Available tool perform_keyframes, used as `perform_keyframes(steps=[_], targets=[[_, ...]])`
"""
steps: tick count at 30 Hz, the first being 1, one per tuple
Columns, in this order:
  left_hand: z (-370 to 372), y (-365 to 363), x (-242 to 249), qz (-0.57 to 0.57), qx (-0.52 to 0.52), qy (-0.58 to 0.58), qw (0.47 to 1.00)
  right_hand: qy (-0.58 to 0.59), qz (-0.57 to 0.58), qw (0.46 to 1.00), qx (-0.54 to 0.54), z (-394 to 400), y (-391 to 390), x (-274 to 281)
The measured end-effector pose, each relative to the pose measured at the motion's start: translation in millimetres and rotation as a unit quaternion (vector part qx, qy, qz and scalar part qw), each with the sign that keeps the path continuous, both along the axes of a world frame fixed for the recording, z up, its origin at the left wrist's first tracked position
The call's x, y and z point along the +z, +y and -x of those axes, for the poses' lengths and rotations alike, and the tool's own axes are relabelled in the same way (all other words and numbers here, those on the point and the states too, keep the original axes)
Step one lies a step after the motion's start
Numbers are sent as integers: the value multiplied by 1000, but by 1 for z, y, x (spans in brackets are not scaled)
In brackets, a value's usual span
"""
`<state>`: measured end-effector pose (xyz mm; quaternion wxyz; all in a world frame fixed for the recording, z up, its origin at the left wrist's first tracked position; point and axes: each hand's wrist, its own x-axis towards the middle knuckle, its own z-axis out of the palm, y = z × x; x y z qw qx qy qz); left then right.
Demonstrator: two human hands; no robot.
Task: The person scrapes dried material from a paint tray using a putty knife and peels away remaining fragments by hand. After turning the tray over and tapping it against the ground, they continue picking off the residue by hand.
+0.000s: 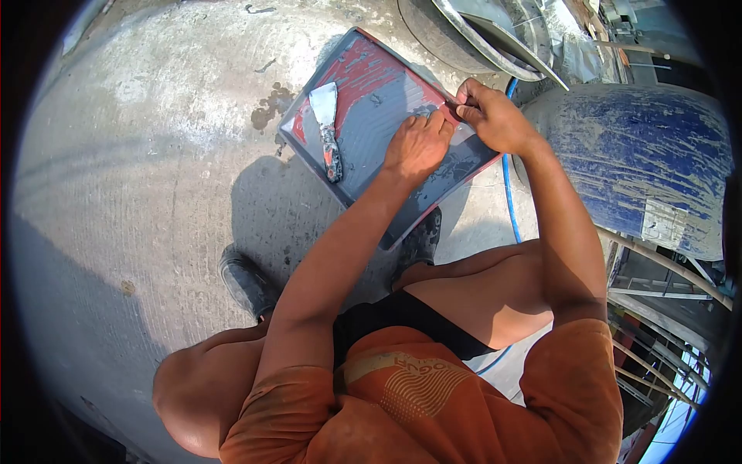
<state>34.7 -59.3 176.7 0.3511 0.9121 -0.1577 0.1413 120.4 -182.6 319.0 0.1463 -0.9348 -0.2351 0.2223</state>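
Note:
A red tray (363, 69) smeared with grey material lies tilted on the concrete in front of me. My left hand (417, 147) rests on its surface, fingers bent and close together near the right edge; what they press or hold is too small to tell. At that right edge, my right hand (495, 116) pinches something dark, perhaps the rim, with thumb and fingers. Inside the tray, on its left side, lies a putty knife (328, 127) with a pale blade and a stained handle, touched by neither hand.
A paint-streaked blue drum (641, 155) stands at the right, with a round metal-rimmed basin (495, 39) beyond the tray. Between drum and tray runs a blue hose (509, 193). Bamboo poles (665, 267) lie at the far right. My boots (246, 282) are below the tray.

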Motion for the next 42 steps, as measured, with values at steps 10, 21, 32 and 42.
perform_keyframes(steps=[10, 21, 32, 42], targets=[[9, 22, -20, 5, -156, 274, 949, 54, 23, 998, -27, 6, -13, -62], [9, 74, -79, 69, -183, 478, 856, 51, 61, 993, -81, 20, -12, -129], [9, 163, -42, 366, 63, 387, 844, 14, 201, 977, -69, 65, 24, -168], [-60, 190, 62, 78, 34, 167, 982, 37, 180, 966, -184, 53, 15, -232]])
